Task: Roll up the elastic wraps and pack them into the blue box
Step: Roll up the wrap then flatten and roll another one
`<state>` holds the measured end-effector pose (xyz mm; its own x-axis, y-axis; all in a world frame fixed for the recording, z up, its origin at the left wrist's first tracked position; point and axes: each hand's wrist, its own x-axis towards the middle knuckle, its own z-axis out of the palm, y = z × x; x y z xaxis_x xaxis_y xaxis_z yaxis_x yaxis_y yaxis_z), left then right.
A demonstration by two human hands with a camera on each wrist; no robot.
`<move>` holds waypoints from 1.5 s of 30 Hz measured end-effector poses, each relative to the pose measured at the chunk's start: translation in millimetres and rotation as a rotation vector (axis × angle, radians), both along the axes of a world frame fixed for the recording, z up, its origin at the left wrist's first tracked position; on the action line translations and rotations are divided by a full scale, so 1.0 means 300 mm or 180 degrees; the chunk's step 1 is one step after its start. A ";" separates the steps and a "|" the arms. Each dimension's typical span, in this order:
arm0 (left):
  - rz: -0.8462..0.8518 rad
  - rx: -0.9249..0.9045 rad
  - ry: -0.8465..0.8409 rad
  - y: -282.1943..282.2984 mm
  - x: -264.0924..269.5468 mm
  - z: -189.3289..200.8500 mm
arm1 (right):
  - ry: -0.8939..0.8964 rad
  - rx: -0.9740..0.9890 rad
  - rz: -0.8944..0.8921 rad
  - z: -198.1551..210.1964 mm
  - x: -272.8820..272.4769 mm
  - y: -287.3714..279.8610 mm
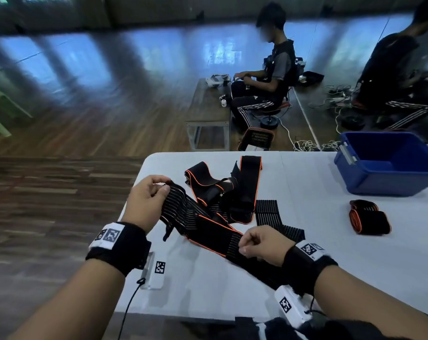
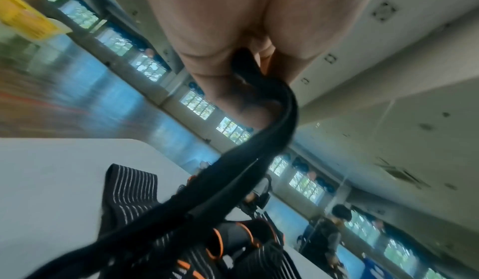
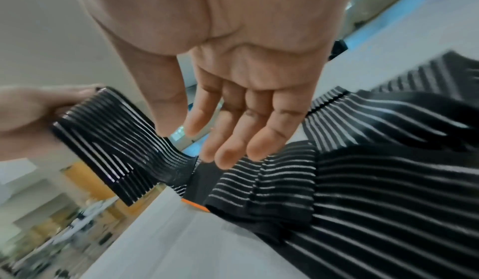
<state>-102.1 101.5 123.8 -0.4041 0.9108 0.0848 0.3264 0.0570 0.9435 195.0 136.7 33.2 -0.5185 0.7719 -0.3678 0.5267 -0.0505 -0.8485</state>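
My left hand [image 1: 162, 188] grips one end of a black striped elastic wrap [image 1: 183, 207] and lifts it off the white table [image 1: 306, 192]. The left wrist view shows that wrap [image 2: 261, 138] hanging from the curled fingers [image 2: 228, 90]. The strip runs down to my right hand [image 1: 244, 249], whose loosely bent fingers [image 3: 233, 140] rest over the wrap [image 3: 362, 181] without closing on it. More loose wraps with orange edging [image 1: 222, 190] lie tangled behind. One rolled wrap [image 1: 369, 217] sits in front of the blue box [image 1: 379, 177], which stands open at the far right.
The table's left edge and rounded corner lie just beside my left hand. A white marker tag [image 1: 159, 271] lies near my left wrist. Beyond the table a person [image 1: 269, 77] sits at a low bench, with cables [image 1: 306, 143] on the wooden floor.
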 end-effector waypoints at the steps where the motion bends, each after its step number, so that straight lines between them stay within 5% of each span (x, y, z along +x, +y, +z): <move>1: -0.0078 -0.0027 0.0018 -0.003 0.008 -0.010 | 0.0027 0.0049 0.0033 0.001 -0.015 0.004; 9: -0.0548 0.0140 -0.0082 -0.045 0.106 0.025 | 0.0560 0.0676 0.0077 0.080 -0.213 0.010; 17: -0.0283 0.0350 -0.0384 -0.103 0.083 0.062 | 0.0424 0.0815 0.0339 0.062 -0.281 -0.015; 24: -0.0451 0.0331 -0.0291 -0.154 0.116 0.094 | 0.1225 0.0813 0.0309 0.090 -0.357 -0.040; 34: 0.0385 0.0382 -0.0172 -0.217 -0.001 0.051 | 0.0997 0.0591 0.0393 0.012 -0.325 -0.041; 39: 0.0465 -0.0208 -0.0019 -0.229 -0.055 -0.053 | 0.0385 0.0243 0.0649 -0.054 -0.234 -0.062; 45: -0.0258 -0.1500 0.0467 -0.141 -0.166 -0.226 | 0.0175 0.0150 0.0159 -0.038 -0.147 -0.037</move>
